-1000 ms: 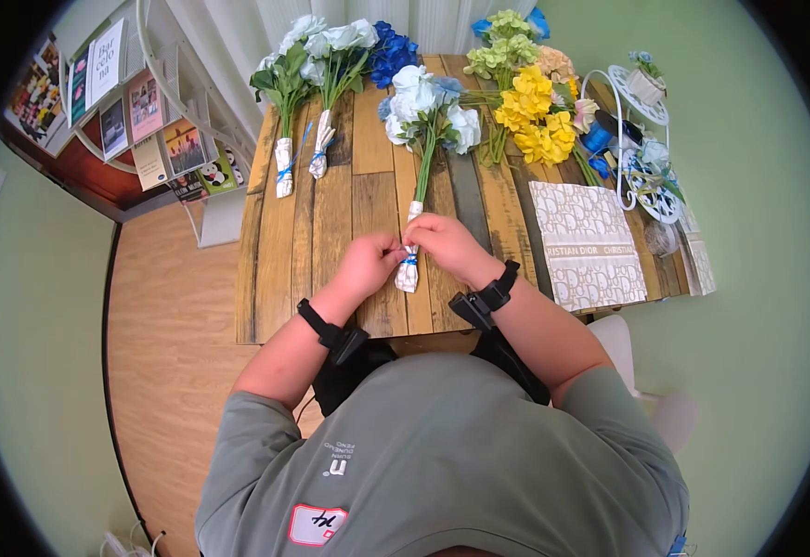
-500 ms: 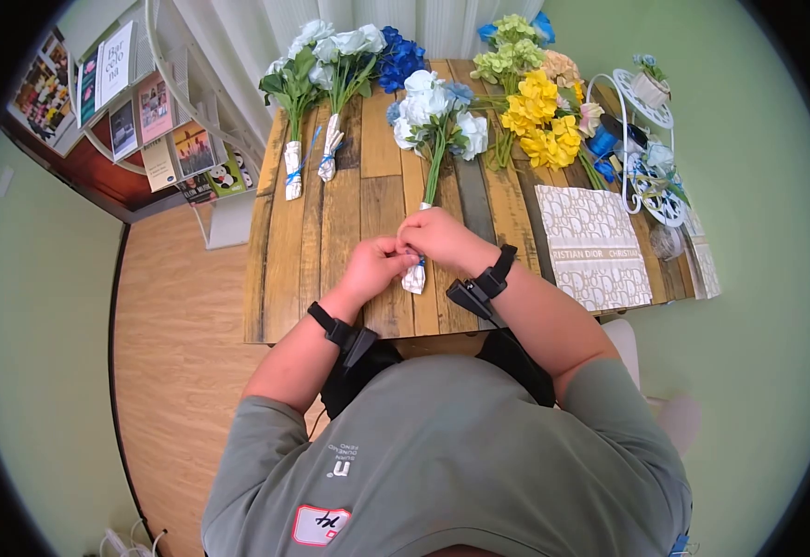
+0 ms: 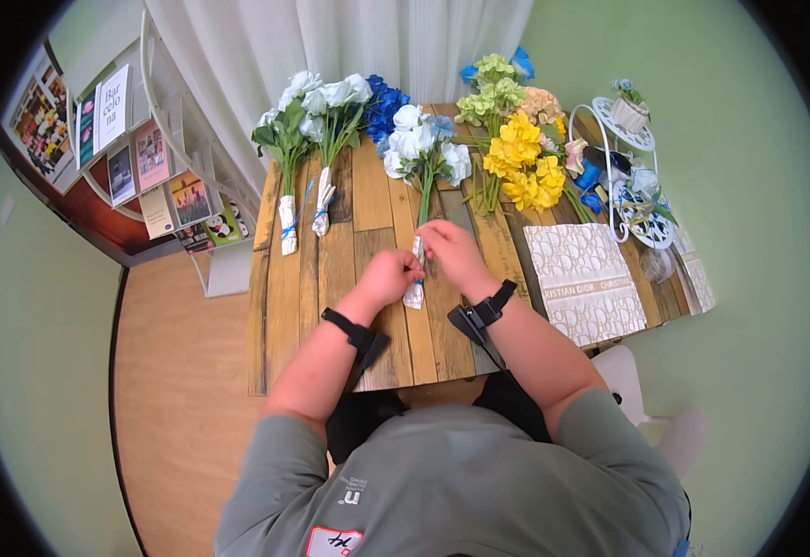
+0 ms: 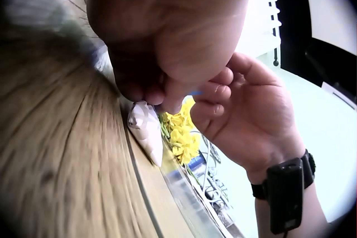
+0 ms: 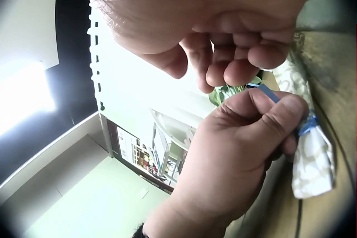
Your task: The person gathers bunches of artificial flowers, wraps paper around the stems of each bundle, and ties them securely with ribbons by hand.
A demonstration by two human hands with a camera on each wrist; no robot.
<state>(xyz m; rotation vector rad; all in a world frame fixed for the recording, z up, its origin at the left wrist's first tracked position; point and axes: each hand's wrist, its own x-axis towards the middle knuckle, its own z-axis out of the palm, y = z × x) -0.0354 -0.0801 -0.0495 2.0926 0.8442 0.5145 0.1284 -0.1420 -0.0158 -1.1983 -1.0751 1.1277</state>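
Note:
A bouquet of pale blue flowers [image 3: 411, 141] lies on the table, its stems wrapped at the lower end in white-and-beige patterned paper [image 5: 315, 165]. A blue ribbon [image 5: 308, 126] circles the wrap. My left hand [image 3: 392, 277] pinches a loose end of that ribbon between thumb and forefinger, just beside the wrap. Close above it is my right hand [image 3: 456, 255], fingers loosely bent and thumb apart from them. In the right wrist view its fingertips [image 5: 240, 73] hover near the ribbon's free end. The left wrist view shows the wrap's bottom [image 4: 146, 132] on the wood.
Two wrapped bouquets [image 3: 288, 223] lie at the left, with dark blue flowers [image 3: 385, 107] behind. Yellow flowers [image 3: 521, 158] and green ones lie at the right, near patterned paper [image 3: 583, 278] and a white metal stand [image 3: 647, 232]. A magazine rack [image 3: 173, 148] stands left.
The head view has tilted, so the table sits lower in it. My right hand has drawn slightly apart from the left; both stay over the wrapped stems.

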